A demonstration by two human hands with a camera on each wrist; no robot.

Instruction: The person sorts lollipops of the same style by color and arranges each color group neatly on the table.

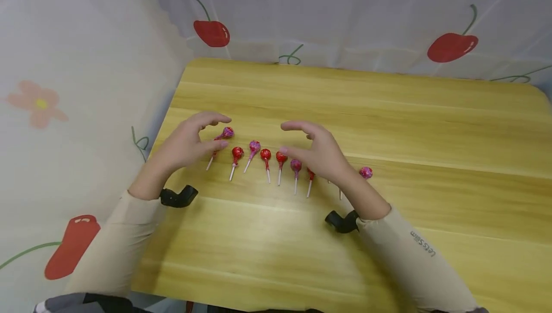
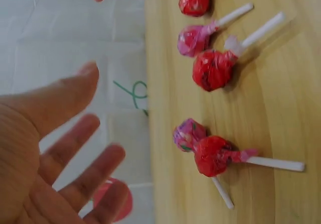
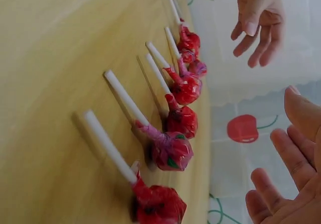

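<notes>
A row of several red and purple wrapped lollipops point(image 1: 265, 154) lies on a wooden table point(image 1: 388, 126), sticks pointing toward me. My left hand point(image 1: 206, 134) hovers over the leftmost ones, a purple lollipop point(image 1: 227, 132) between its index finger and thumb, untouched. In the left wrist view the left palm point(image 2: 45, 148) is spread and holds nothing, above a red and pink pair point(image 2: 213, 156). My right hand point(image 1: 295, 139) hangs relaxed over the right part of the row, covering some. One purple lollipop point(image 1: 365, 172) lies just right of that wrist. The right wrist view shows the right hand point(image 3: 291, 169) holding nothing.
White cloth printed with cherries point(image 1: 211, 32) and flowers surrounds the table at the back and left. The table's left edge point(image 1: 166, 116) runs close to my left hand. Black camera mounts point(image 1: 178, 196) sit on both wrists. Bare wood stretches to the right and toward me.
</notes>
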